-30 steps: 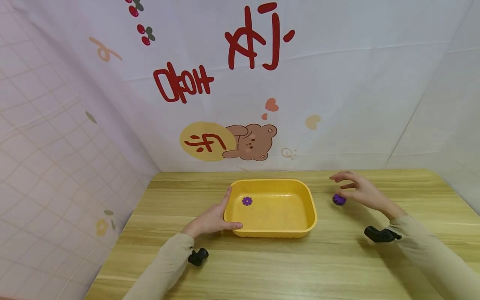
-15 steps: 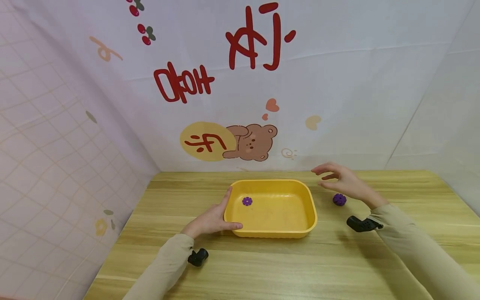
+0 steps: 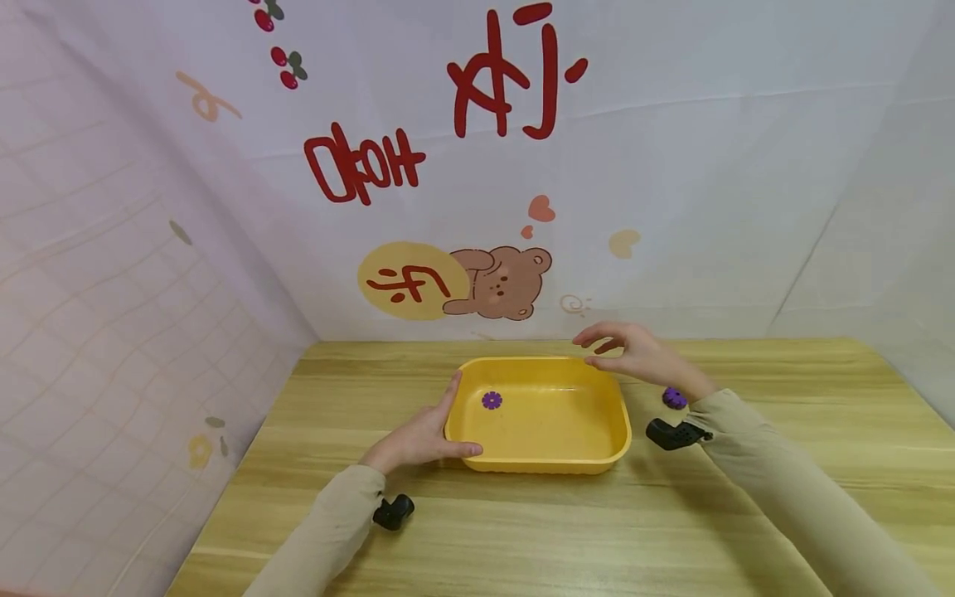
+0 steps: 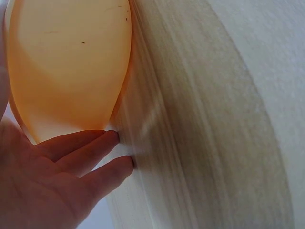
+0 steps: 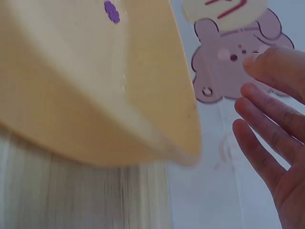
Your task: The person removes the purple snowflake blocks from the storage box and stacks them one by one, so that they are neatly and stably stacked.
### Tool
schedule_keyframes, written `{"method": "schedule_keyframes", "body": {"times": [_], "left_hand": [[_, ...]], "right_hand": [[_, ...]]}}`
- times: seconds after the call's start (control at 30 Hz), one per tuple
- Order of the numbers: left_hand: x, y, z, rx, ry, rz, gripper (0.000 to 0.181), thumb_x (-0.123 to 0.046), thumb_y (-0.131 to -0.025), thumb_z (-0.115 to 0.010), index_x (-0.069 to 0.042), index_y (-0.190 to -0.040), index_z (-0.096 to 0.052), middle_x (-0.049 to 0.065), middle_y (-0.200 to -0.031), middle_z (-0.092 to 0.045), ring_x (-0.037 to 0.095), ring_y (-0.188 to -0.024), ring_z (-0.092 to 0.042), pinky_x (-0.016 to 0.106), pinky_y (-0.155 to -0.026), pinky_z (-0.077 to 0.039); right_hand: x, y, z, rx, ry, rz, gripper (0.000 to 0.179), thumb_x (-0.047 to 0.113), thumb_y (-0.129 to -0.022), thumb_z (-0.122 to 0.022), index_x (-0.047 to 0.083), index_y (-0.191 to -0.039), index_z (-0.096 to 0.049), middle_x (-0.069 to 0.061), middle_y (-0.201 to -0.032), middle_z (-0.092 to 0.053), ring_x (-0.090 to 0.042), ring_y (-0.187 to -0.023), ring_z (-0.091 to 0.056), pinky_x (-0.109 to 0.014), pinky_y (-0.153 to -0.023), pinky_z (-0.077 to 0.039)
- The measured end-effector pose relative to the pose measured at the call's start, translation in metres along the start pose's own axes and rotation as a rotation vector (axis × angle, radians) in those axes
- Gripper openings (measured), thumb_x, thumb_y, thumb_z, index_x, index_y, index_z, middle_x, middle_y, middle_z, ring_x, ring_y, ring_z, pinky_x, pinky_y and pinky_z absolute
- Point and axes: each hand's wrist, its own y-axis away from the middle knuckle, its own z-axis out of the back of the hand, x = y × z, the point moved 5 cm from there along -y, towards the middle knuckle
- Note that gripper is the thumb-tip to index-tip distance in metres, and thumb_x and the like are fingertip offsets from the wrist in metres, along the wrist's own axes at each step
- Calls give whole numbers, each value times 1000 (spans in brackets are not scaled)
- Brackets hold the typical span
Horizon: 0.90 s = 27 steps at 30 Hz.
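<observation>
A yellow plastic tray (image 3: 540, 466) sits on the wooden table, its inside facing up. My left hand (image 3: 418, 435) holds its left end, thumb on the near-left rim and fingers along the outer wall, as the left wrist view also shows. Inside, toward the left, lies a flat purple flower-shaped disc (image 3: 492, 400). Over the tray's back right corner hovers my right hand (image 3: 630, 352), its fingers loosely bent and apart with nothing between them. A round purple notched piece (image 3: 675, 398) rests on the table right of the tray, beside the right wrist.
Behind the table (image 3: 522, 539) hangs a white cloth (image 3: 694, 166) printed with red characters and a bear (image 3: 507, 286). Another cloth with a grid print (image 3: 89, 315) covers the left side. Each wrist wears a black device (image 3: 675, 434).
My right hand has moved left, from above the round purple piece to over the tray's back right corner. The left hand and the tray stay in place.
</observation>
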Motion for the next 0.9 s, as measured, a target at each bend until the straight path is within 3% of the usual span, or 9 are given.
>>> {"method": "schedule_keyframes", "body": {"times": [0.17, 0.4, 0.57, 0.9], "left_hand": [[0, 1, 0, -1, 7, -6, 121, -51, -79, -76, -18, -154, 14, 7, -82, -57, 15, -70, -54, 32, -71, -45], [1, 0, 1, 4, 28, -9, 122, -51, -79, -76, -18, -154, 15, 8, -88, -57, 15, -73, -55, 32, -76, -46], [3, -1, 0, -2, 18, 0, 121, -52, -79, -76, -20, -154, 14, 9, -96, -58, 16, -76, -55, 34, -83, -46], [2, -1, 0, 1, 21, -1, 121, -52, -79, -76, -20, -155, 13, 10, -99, -59, 16, -79, -56, 36, -84, -45]], "right_hand": [[10, -13, -17, 76, 0, 37, 24, 5, -89, -69, 1, -113, -67, -11, -108, -68, -29, -97, -63, -44, -82, -52], [18, -28, -42, 210, 2, -14, 26, 7, -90, -68, -1, -114, -67, -13, -110, -67, -23, -96, -63, -39, -84, -52], [26, -40, -57, 284, 38, 4, 25, 7, -90, -68, -1, -114, -67, -14, -112, -66, -19, -93, -64, -38, -84, -52], [29, -58, -84, 362, 5, 23, 25, 4, -89, -66, -3, -113, -66, -15, -109, -66, -18, -94, -63, -39, -84, -52]]}}
